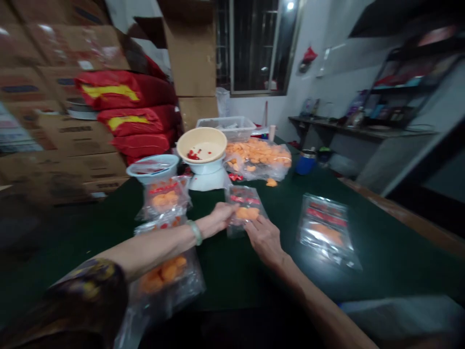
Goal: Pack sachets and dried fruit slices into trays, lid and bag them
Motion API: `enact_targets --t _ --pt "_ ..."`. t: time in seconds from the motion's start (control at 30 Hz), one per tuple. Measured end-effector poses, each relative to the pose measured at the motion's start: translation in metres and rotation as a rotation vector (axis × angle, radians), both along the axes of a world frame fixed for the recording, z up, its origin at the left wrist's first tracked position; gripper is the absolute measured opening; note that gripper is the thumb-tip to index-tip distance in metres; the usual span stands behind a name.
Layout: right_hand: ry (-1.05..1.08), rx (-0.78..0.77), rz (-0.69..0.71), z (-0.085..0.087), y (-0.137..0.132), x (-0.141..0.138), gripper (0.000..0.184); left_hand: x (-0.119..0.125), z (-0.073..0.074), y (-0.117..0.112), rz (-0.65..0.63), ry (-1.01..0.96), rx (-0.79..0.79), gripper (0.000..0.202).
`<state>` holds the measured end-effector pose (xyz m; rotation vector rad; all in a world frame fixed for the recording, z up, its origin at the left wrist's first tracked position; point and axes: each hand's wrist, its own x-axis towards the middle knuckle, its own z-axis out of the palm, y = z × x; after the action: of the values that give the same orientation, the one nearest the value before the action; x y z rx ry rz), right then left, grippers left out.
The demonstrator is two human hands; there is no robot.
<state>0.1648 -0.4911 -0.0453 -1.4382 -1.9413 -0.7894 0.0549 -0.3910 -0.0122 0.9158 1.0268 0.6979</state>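
Small clear bag (245,211) of orange pieces, printed in red, lies between both hands on the dark green table (385,252); the left hand (218,218) is curled closed against the bag's left side, apparently gripping it, with a pale green bangle (195,232) on the wrist and a dark floral sleeve (87,286) further up the arm. The right hand (264,241) comes in from the lower right, its fingers (254,228) loosely spread and touching the bag's lower edge; whether they are pinching it, I cannot tell.

Three similar bags surround them: one (327,230) lies flat to the right, well apart from the hands; one (165,196) sits beyond the left forearm; another (167,281) lies beneath that forearm. Farther on, a large clear bag of orange pieces (257,157) rests on the table, with a loose piece (271,182) just in front of it; to its left, a cream bowl (201,145) holding red bits sits on a white bowl (205,167) — beside them stand a bag-lined plastic bowl (152,167) and a clear plastic tub (225,128). Red sacks (123,97) and cardboard cartons (61,140) are stacked at the left.
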Motion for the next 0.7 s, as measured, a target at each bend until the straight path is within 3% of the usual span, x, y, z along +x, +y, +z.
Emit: enact_targets --t 0.1,0.23,0.3,0.37,0.47,0.57,0.7 --pt "0.007 0.047 0.014 0.015 -0.034 0.008 0.030 0.009 0.017 -0.006 -0.068 -0.078 0.053 0.010" --pt "0.180 0.057 -0.023 0.037 -0.087 0.038 0.021 0.070 0.034 -0.022 -0.303 -0.137 0.100 0.010" --pt "0.393 0.140 -0.155 0.044 -0.109 0.069 0.013 0.112 0.033 -0.035 -0.393 -0.081 0.135 0.010" --pt "0.679 0.207 -0.380 0.046 -0.122 0.110 0.004 0.151 0.024 -0.046 -0.415 0.003 0.161 0.009" --pt "1.179 0.072 -0.602 0.034 -0.122 0.172 0.011 0.187 0.001 -0.052 -0.396 0.174 0.183 0.010" --pt "1.538 -0.197 -0.585 0.011 -0.108 0.207 0.018 0.197 -0.019 -0.048 -0.371 0.336 0.223 0.018" --pt "1.679 -0.304 -0.489 -0.010 -0.084 0.217 0.028 0.203 -0.023 -0.042 -0.359 0.414 0.251 0.016"
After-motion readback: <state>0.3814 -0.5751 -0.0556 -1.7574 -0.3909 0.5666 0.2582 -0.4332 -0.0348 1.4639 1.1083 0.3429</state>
